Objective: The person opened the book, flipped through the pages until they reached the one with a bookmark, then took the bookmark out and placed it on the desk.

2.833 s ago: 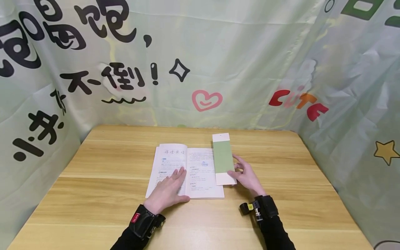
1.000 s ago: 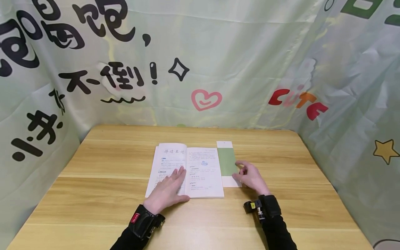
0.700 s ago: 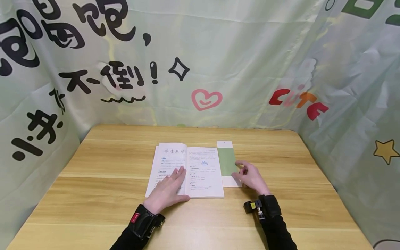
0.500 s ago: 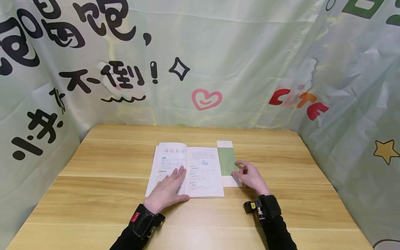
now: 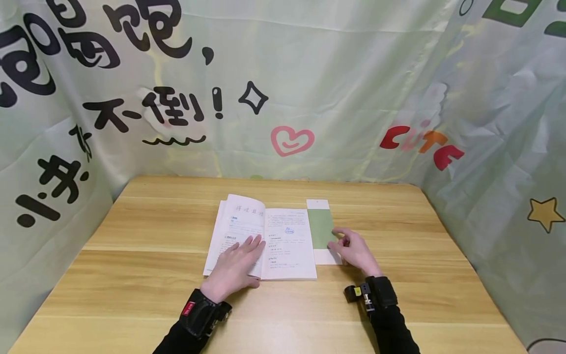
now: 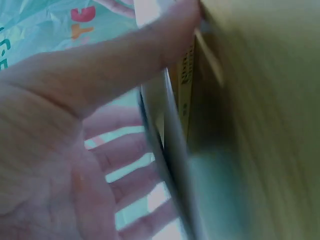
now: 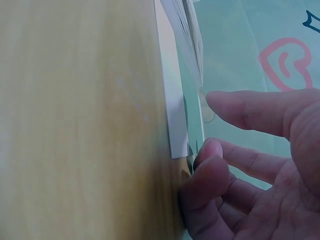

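An open book (image 5: 287, 250) with printed pages lies in the middle of the table in the head view. My left hand (image 5: 234, 263) spreads straight fingers over its left page, with the thumb at the near edge, holding the left half slightly raised. In the left wrist view a gap shows beneath the pages (image 6: 172, 120) by the thumb. A long green-and-white card (image 5: 321, 228) lies along the book's right side. My right hand (image 5: 355, 250) holds it at its right edge, thumb tip over the green part; in the right wrist view the other fingers (image 7: 207, 180) are curled beside that edge.
The wooden table (image 5: 159, 236) has its bare surface around the book. A light printed curtain (image 5: 345, 88) hangs close behind the table's far edge and along both sides. Black wrist cameras (image 5: 371, 292) are strapped to both wrists.
Earlier, my right hand slid the card off the right page onto the table beside it. Now my left hand has shifted slightly left, and the book's left half has tipped up.
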